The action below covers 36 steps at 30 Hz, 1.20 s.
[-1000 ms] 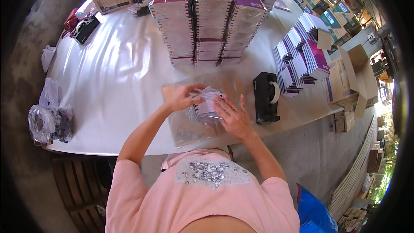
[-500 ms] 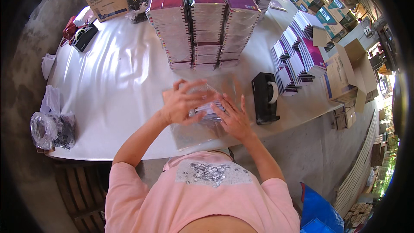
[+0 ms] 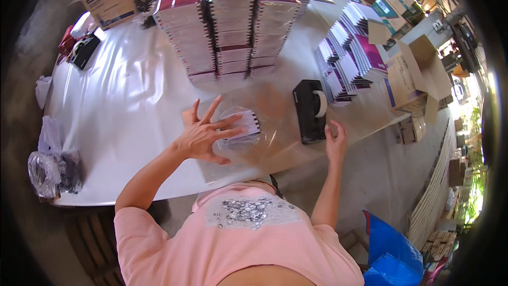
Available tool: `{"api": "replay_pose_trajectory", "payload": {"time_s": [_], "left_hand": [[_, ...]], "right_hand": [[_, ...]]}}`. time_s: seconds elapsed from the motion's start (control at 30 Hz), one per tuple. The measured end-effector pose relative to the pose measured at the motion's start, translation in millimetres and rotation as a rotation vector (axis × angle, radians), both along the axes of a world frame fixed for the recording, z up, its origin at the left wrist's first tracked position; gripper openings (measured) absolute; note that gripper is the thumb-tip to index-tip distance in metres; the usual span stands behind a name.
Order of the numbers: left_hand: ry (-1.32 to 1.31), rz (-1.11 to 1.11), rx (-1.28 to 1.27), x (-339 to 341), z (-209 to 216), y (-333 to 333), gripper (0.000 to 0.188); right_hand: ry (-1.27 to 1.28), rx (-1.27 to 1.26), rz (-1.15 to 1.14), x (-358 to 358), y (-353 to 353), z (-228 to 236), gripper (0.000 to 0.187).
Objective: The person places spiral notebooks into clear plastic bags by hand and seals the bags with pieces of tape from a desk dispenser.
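Note:
My left hand (image 3: pixel 203 136) rests with spread fingers on a small bundle of spiral-bound notebooks (image 3: pixel 244 125). White surfaces and a dark binding edge show. Clear plastic film (image 3: pixel 233 151) lies around and under the bundle. Nothing is gripped in that hand; its fingers press from the left side. My right hand (image 3: pixel 336 139) is at the near right end of a black tape dispenser (image 3: pixel 307 114) with a pale tape roll. Its fingers are bent, thumb a little apart, and I see nothing between them. Whether it touches the dispenser is hard to tell.
Tall stacks of purple-covered notebooks (image 3: pixel 227 26) stand beyond the bundle. More notebooks (image 3: pixel 352 55) pile at the right beside an open carton (image 3: pixel 410 82). Another dispenser (image 3: pixel 84 53), a carton (image 3: pixel 111 2) and a plastic-wrapped roll (image 3: pixel 45 172) lie leftward on the white-covered table (image 3: pixel 127 100).
My right hand has left the bundle and moved right to the tape dispenser. My left hand has settled lower onto the bundle, fingers spread. The whole view has shifted slightly.

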<state>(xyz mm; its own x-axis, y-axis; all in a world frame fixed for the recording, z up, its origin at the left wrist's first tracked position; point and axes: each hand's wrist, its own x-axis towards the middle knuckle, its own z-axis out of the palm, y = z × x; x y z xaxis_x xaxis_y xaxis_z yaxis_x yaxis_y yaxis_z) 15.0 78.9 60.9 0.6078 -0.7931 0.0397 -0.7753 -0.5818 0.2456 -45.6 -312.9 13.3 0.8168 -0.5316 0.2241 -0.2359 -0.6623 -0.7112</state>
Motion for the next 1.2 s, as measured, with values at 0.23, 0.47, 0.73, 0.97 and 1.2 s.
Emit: {"api": "replay_pose_trajectory", "payload": {"time_s": [0.23, 0.47, 0.73, 0.97, 1.2], "left_hand": [[0.080, 0.004, 0.083, 4.1, 5.0, 1.0, 0.086], [0.098, 0.020, 0.078, 3.5, 7.0, 1.6, 0.085], [0.095, 0.029, 0.072, 3.3, 5.8, -0.6, 0.089], [0.095, 0.032, 0.074, 3.5, 8.4, 0.5, 0.088], [0.136, -0.002, 0.136, 5.5, 15.4, -0.5, 0.087]], "right_hand": [[0.528, 0.576, 0.044, 8.0, -26.9, -2.0, 0.033], [0.176, 1.188, 0.218, -15.4, -35.3, -14.3, 0.021], [-0.059, 1.366, 0.183, -34.8, -25.0, -35.1, 0.020], [0.022, 0.263, 0.084, -46.5, -33.9, -61.4, 0.016], [0.118, 0.464, 0.324, -3.2, 43.4, 67.1, 0.012]]}}
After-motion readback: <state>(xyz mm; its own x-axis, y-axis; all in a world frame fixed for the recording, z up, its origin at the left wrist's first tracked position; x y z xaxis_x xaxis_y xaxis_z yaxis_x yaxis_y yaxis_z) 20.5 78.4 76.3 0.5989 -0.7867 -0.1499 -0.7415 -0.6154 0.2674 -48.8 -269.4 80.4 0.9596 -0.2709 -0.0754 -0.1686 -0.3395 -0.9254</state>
